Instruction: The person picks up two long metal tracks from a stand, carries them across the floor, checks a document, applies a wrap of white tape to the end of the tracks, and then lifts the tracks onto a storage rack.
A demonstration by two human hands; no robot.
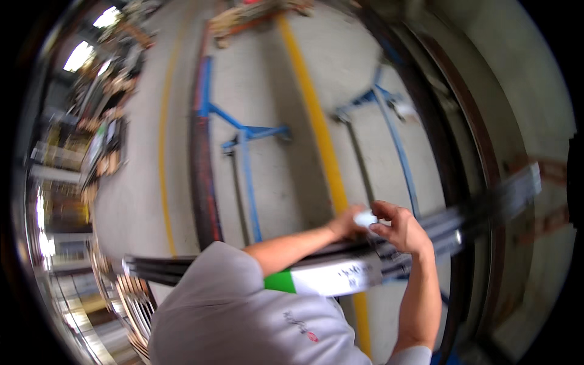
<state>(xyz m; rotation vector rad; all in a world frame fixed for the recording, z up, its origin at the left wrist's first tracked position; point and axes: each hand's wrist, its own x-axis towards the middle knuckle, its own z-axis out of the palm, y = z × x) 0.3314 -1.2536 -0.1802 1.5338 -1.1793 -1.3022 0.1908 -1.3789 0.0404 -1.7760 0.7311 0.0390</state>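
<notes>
A bundle of long dark bars (462, 222) runs crosswise in front of my body, with a white and green label (334, 277) on its near side. Above the bundle, my left hand (348, 223) is closed on a small white object (365, 219), too blurred to name. My right hand (401, 228) is curled with thumb and fingertips at the right side of that same object. Motion blur hides the fine detail of the fingertips.
Dark rails (204, 164) stretch away on the left, and another dark rail (435, 121) on the right. Blue wheeled stands (246, 131) stand on the grey floor, crossed by a yellow line (310, 109). Stacked material (109, 140) lines the far left. A wooden pallet (255, 18) lies ahead.
</notes>
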